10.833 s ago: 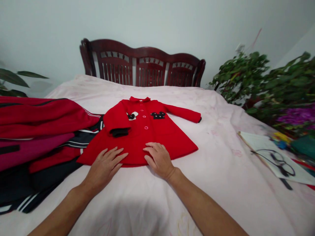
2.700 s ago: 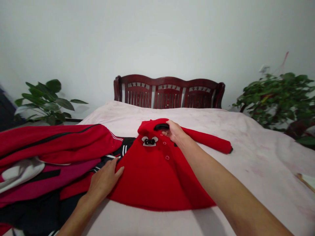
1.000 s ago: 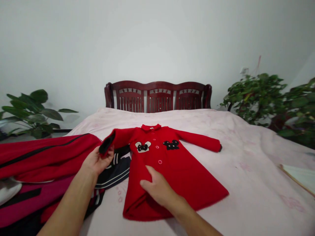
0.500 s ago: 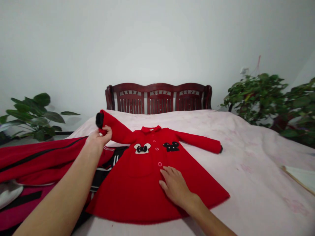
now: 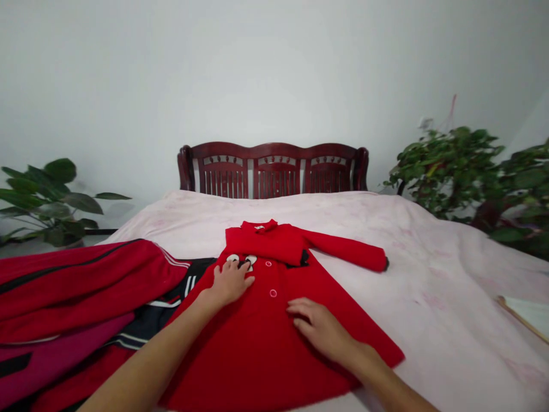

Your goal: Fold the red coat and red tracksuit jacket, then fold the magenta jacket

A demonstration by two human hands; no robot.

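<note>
A red button-front coat (image 5: 257,355) lies spread out, its collar toward the headboard. Its left-hand sleeve (image 5: 268,243) is folded across the chest, with the black cuff (image 5: 304,257) partly over the dark patch. The other sleeve (image 5: 351,249) stretches out to the right. My left hand (image 5: 231,281) lies on the coat beside the white-and-black patch, fingers spread, holding nothing. Over the right part of the skirt, near the lower button (image 5: 273,293), rests my right hand (image 5: 319,326), its fingers extended and loosely bent with nothing in them.
Red, magenta and dark clothes (image 5: 86,286) are heaped to the left of the coat. A pale pink sheet (image 5: 450,309) covers the surface. Behind stands a dark wooden headboard (image 5: 274,166). Leafy plants (image 5: 450,166) flank it. A white wood-edged object (image 5: 525,315) lies far right.
My left hand has brought the coat's left-hand sleeve across the chest and let go of it. It now lies on the coat. My right hand has shifted slightly right and down.
</note>
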